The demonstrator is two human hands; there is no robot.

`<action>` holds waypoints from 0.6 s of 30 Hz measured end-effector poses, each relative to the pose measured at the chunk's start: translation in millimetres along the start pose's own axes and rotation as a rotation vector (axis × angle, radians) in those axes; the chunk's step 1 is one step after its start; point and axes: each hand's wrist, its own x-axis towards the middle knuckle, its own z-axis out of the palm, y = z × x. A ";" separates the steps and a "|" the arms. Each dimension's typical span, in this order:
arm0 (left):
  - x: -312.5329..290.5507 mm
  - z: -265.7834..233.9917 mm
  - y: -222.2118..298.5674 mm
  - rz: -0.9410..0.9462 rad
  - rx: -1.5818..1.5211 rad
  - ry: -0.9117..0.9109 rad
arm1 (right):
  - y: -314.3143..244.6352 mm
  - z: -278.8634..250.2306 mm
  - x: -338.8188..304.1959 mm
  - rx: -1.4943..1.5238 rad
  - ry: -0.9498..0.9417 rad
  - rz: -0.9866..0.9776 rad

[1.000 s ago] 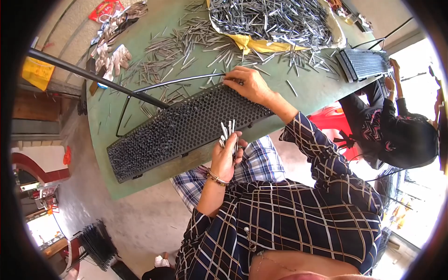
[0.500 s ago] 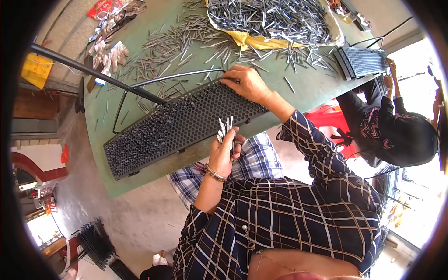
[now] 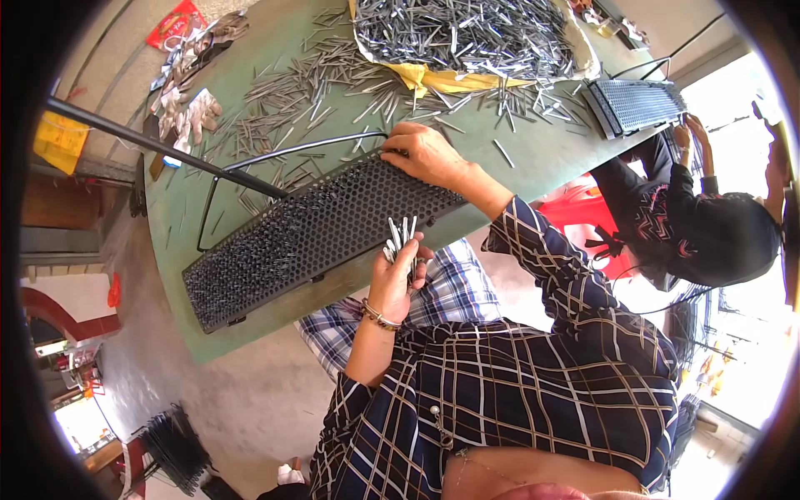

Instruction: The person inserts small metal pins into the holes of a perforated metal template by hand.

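A long black perforated panel (image 3: 350,204) lies slanting along the table's near edge. Its left part is thick with small dark pieces standing in the holes; the right part shows mostly bare holes. My left hand (image 3: 398,279), in front of the panel's near edge, is closed round a bundle of thin metal strips (image 3: 402,233) whose ends point up. My right hand (image 3: 429,157) rests at the panel's far edge, right of the middle, with fingers bent and pressed together. What its fingertips hold, if anything, is hidden. A bent black metal frame (image 3: 275,154) stands behind the panel.
Loose strips (image 3: 308,92) are scattered over the green table (image 3: 533,150), beside a heaped sack of strips (image 3: 475,37). Gloves (image 3: 196,117) lie at the far left. At right a person (image 3: 708,217) sits by a red stool (image 3: 575,217), hands at another perforated panel (image 3: 642,104).
The whole view has shifted slightly, so the table and panel sit a little further left. My right hand stays at the panel's far edge, and my left hand keeps its strips.
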 end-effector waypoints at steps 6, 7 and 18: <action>0.4 1.9 3.6 0.065 -0.041 -0.004 | -16.1 -26.6 -5.1 0.090 -0.045 0.200; 0.2 5.0 6.0 0.086 -0.043 0.005 | -15.4 -28.1 -10.7 0.084 -0.040 0.208; 6.3 26.2 -3.0 0.132 0.082 -0.083 | -21.5 -185.4 -53.4 0.235 0.316 0.485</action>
